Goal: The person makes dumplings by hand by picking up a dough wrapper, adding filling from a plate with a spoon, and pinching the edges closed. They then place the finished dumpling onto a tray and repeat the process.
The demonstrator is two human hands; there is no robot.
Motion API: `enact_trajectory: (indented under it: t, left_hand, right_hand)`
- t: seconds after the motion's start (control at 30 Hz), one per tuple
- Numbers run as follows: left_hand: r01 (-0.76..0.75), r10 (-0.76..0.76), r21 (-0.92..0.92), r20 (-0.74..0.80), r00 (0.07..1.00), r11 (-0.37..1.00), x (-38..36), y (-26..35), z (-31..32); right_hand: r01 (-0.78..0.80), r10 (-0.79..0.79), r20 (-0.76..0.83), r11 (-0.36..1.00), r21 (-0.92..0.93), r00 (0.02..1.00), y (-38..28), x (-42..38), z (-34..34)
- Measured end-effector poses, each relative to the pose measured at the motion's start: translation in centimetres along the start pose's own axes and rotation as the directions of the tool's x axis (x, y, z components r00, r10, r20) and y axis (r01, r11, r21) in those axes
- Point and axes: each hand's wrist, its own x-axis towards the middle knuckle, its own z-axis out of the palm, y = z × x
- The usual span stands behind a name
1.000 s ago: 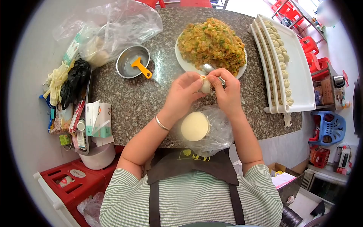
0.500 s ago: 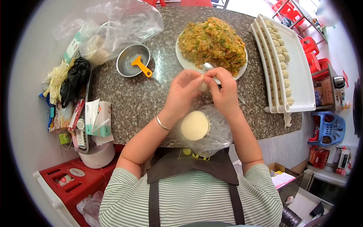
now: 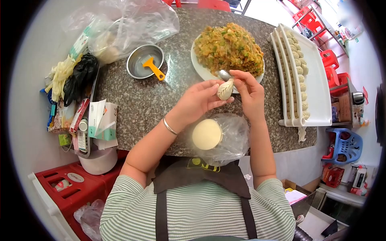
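the left hand (image 3: 204, 95) is closed around a pleated dumpling (image 3: 225, 89), held above the surface (image 3: 169, 100) just in front of the plate of filling (image 3: 204, 73). the right hand (image 3: 249, 93) has its thumb and forefinger bent at the dumpling's upper end; whether they pinch it, one cannot tell. a stack of round wrappers (image 3: 207, 134) lies nearer the body.

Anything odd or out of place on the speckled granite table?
One small oddity: a crumpled whitish scrap sticks out at the near end of the stacked white plastic trays; material unclear. No spill or damage visible.
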Motion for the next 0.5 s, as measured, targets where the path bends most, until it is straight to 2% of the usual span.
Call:
enact_trajectory:
  t: [0.03,0.1,0.2,0.3,0.43,0.5]
  left_hand:
    - [0.043,-0.043,-0.027,0.015,0.999,0.999,-0.1,0.1,0.0]
    - [0.086,-0.084,-0.057,0.032,0.996,0.995,-0.2,0.2,-0.2]
    - [0.126,-0.123,-0.043,0.066,0.99,0.991,-0.2,0.0,-0.5]
    - [0.132,-0.127,-0.068,0.084,0.988,0.989,-0.1,-0.1,-0.6]
    - [0.106,-0.106,-0.016,0.002,0.994,0.994,-0.1,0.0,-0.5]
    - [0.107,-0.107,-0.001,-0.006,0.994,0.994,-0.2,-0.1,-0.1]
  right_hand:
    - [0.001,-0.001,0.003,1.0,-0.002,1.0,0.0,0.1,-0.4]
    - [0.03,-0.029,0.188,1.0,-0.002,0.982,0.0,0.4,-1.6]
    - [0.005,-0.021,0.219,0.997,0.076,0.976,0.5,0.4,-2.3]
    - [0.039,-0.044,0.173,0.999,0.029,0.984,0.5,0.1,-2.3]
    - [0.006,-0.008,0.177,1.0,0.008,0.984,1.4,-0.2,-2.8]
    - [0.065,-0.061,0.155,0.998,-0.022,0.986,0.1,-0.7,-2.6]
